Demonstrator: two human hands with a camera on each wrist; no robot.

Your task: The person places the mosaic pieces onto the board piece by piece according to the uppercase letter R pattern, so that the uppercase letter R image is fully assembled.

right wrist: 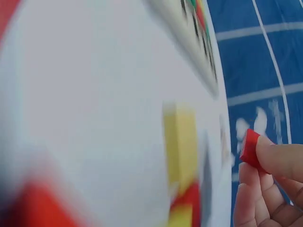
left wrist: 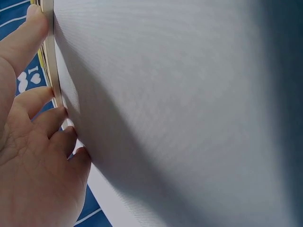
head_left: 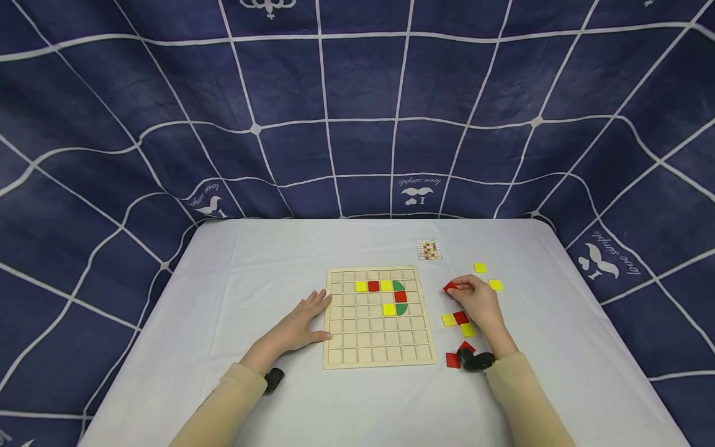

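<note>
Between thumb and fingers my right hand [head_left: 481,304] pinches a red square tile [right wrist: 250,147], held to the right of the wooden grid board [head_left: 380,359]. My left hand [head_left: 296,329] lies at the board's left side, its fingers spread and its thumb and fingertips touching the edge. On the board, yellow tiles [head_left: 388,310], red tiles [head_left: 400,297] and green rounded tiles [head_left: 401,309] sit in cells at the upper right, forming a hooked line. Below the right hand lie loose yellow tiles [head_left: 449,320] and red tiles [head_left: 453,360].
A small printed pattern card [head_left: 429,250] lies behind the board's right corner. Two yellow tiles [head_left: 480,268] rest beyond the right hand. White cloth [head_left: 268,267] covers the table, and a dark blue curtain [head_left: 357,149] with white lines stands behind it.
</note>
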